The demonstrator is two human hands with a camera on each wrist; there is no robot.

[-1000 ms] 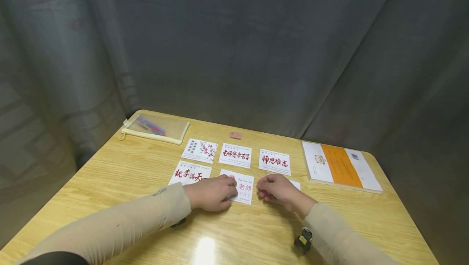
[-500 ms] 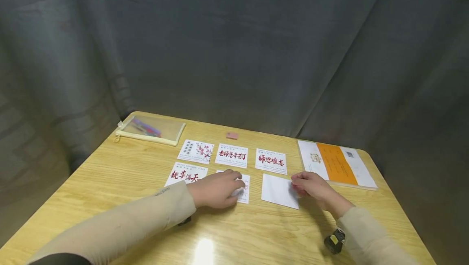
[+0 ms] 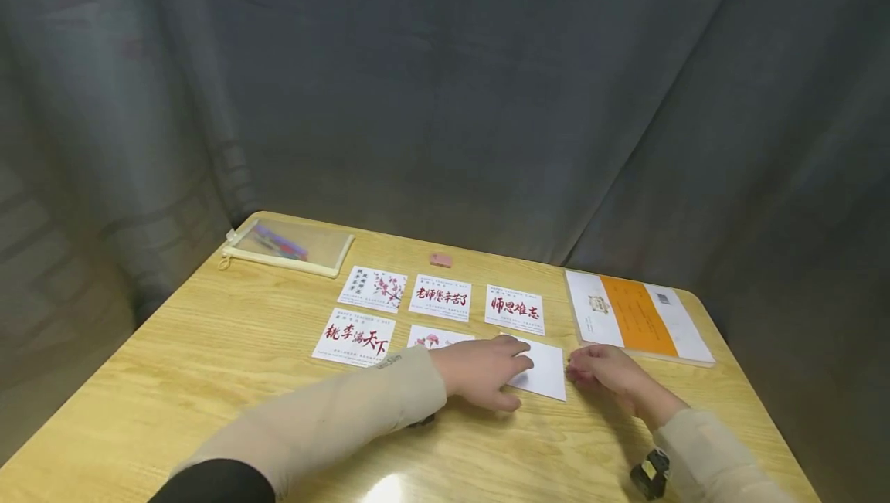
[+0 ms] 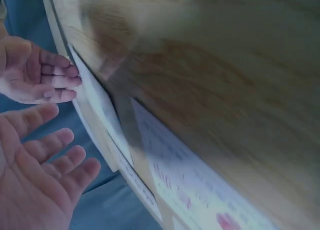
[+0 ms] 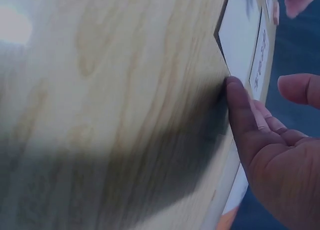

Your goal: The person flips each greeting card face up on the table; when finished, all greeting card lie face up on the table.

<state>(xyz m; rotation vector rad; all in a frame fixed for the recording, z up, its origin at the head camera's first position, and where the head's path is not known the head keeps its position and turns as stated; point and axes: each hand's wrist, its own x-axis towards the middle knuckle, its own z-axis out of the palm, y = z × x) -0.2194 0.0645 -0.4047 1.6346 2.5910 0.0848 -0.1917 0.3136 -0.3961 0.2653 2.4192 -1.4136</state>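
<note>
A blank white card (image 3: 548, 373) lies on the wooden table, at the right of the near row. My left hand (image 3: 485, 372) reaches over its left part with fingers spread, as the left wrist view also shows. At the card's right edge is my right hand (image 3: 612, 374); in the right wrist view a fingertip (image 5: 233, 81) meets the card's corner. Partly under my left forearm is a card with pink flowers (image 3: 433, 338). Left of it lies a card with red writing (image 3: 353, 335).
Behind, a row holds a plum-blossom card (image 3: 373, 288) and two red-lettered cards (image 3: 439, 298) (image 3: 514, 310). A pink eraser-like block (image 3: 441, 259) sits farther back. A zip pouch with pens (image 3: 292, 244) is at back left, a white-and-orange book (image 3: 638, 316) at right.
My right hand has moved right, off the blank card to its right edge. My left hand has shifted right from the pink-flower card onto the blank card.
</note>
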